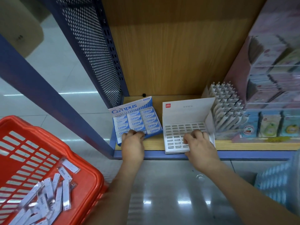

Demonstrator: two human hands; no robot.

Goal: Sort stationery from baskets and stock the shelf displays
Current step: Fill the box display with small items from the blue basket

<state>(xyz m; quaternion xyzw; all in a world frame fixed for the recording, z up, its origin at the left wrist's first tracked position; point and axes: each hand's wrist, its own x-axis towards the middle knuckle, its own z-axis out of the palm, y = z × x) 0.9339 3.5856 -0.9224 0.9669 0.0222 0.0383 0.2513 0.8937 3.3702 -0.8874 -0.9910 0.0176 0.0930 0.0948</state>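
so the red basket (90, 163) of loose white packets (53, 192) sits off left, the left hand (133, 143) curls its fingers over the front edge of the blue Campus box (138, 117) on the shelf (154, 144), and just beside it the right hand (201, 146) grips the white slotted tray (183, 114)

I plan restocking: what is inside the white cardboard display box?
Inside the white cardboard display box: rows of grey slots. The right hand covers the front right slots, hiding them.
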